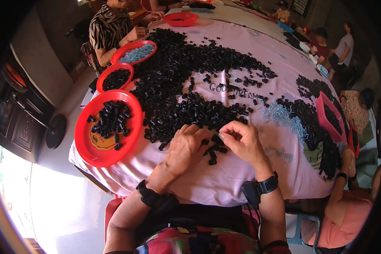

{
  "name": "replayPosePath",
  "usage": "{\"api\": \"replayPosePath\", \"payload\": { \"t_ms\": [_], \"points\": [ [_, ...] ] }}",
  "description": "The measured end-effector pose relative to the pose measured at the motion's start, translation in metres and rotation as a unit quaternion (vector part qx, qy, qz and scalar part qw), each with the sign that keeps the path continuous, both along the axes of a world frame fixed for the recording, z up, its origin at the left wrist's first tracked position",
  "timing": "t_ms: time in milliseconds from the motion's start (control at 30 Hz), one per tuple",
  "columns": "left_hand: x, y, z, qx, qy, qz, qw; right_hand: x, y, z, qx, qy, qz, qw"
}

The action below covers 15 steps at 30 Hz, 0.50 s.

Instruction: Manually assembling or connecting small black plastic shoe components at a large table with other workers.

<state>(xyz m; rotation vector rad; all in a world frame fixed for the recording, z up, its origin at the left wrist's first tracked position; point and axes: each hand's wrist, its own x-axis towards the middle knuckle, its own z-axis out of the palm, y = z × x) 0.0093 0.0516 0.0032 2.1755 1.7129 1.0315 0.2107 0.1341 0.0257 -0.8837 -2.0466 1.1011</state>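
My left hand (185, 146) is closed at the near edge of a big pile of small black tube-shaped plastic pieces (199, 108). A black piece (205, 142) shows at its fingertips. Close by on the right, my right hand (244, 142) has thumb and forefinger pinched together; whatever lies between them is too small to tell. Just below and between the hands, several loose black pieces (212, 161) rest on the pale pink cloth (178, 182). A large red plate (82, 142) to the left carries more black pieces.
Beyond the plate stand a red bowl (100, 80) of black pieces and a red tray (116, 54) of thin blue pieces. Blue bits (285, 116), black heaps and a pink basket (324, 112) lie at right. People sit around the table; a co-worker's arm (340, 186) is near right.
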Motion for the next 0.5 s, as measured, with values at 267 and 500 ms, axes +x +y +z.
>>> {"api": "replayPosePath", "payload": {
  "t_ms": [267,500],
  "points": [
    [-0.004,-0.001,0.003,0.026,-0.038,0.0,0.999,-0.002,-0.002,-0.004,0.012,0.005,0.011,1.0],
    [-0.007,-0.009,0.009,-0.008,-0.196,0.032,0.98,-0.003,-0.005,-0.002,0.015,0.035,0.026,0.999]
  ]
}}
